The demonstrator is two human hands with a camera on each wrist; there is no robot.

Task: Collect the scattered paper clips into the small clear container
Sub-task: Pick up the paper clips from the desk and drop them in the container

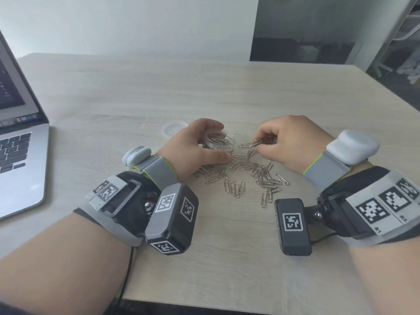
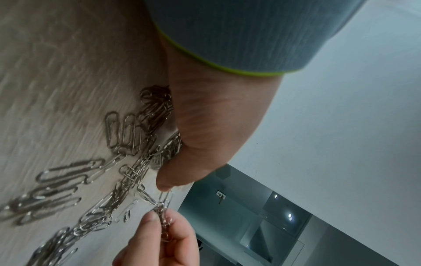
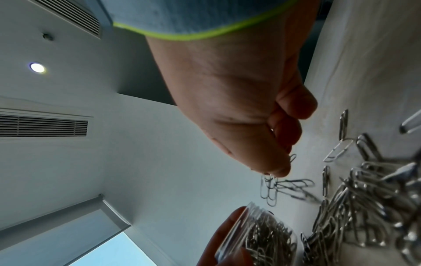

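The small clear container point(image 1: 219, 140) is held still on the tabletop point(image 1: 227, 92) by the left hand point(image 1: 195, 146) (fingers curled round it) so a few paper clips point(image 1: 256, 143) pinched in the right hand point(image 1: 288, 142) can be dropped in.

We note silver paper clips point(image 1: 247, 171) on a pale beige, wood-grained tabletop point(image 1: 159, 87). The container point(image 1: 221, 142) is clear, as is its lid point(image 1: 173, 129). The wrist straps point(image 1: 159, 170) are grey with lime-green edging. The laptop point(image 1: 20, 155) is silver with black keys.
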